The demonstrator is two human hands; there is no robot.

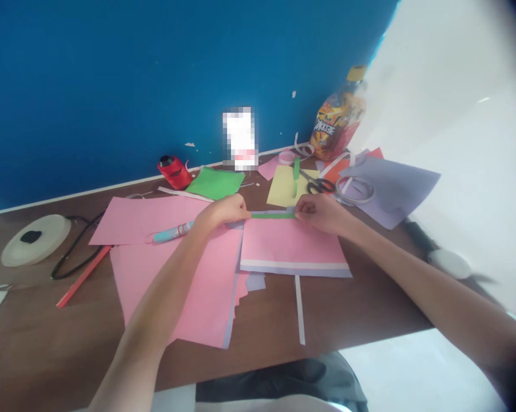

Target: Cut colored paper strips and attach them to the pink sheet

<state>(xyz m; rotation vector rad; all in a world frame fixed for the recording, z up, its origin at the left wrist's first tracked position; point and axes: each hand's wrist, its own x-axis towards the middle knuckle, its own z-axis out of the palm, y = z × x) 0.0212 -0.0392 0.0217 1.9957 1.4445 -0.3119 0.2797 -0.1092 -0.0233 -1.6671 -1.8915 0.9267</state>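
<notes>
A narrow green strip stretches between my two hands along the top edge of a pink sheet. My left hand pinches the strip's left end, its fingers closed. At the other end, my right hand has its fingers closed on the strip too. White and lavender bands run along the pink sheet's lower edge. Under my left forearm lie larger pink sheets and a light-blue glue pen.
Behind my hands are a red thread spool, green paper, yellow paper, scissors and a tape roll. A bottle stands by the blue wall. A white strip lies near the front; a red stick is left.
</notes>
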